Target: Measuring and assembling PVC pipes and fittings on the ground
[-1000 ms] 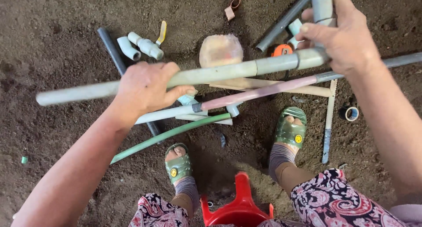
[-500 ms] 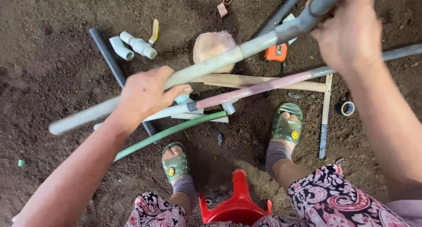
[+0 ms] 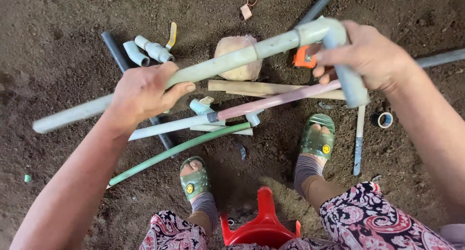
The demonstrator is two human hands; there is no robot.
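GRIP: left hand (image 3: 143, 92) clamps long pipe (image 3: 213, 68) mid-length as support | right hand (image 3: 370, 54) wraps elbow joint (image 3: 329, 32), steadying short pipe (image 3: 351, 83)

A single head-worn camera looks almost straight down from above the seated person, facing the dirt ground (image 3: 58, 32) between the feet. The view sits close: the left hand (image 3: 143, 92) fills the middle left, the right hand (image 3: 373, 56) the upper right, both forearms running off the bottom corners. Below the hands, two green sandals (image 3: 317, 138) and the edge of a red stool (image 3: 261, 226) mark the wearer's position. No second view covers the scene.
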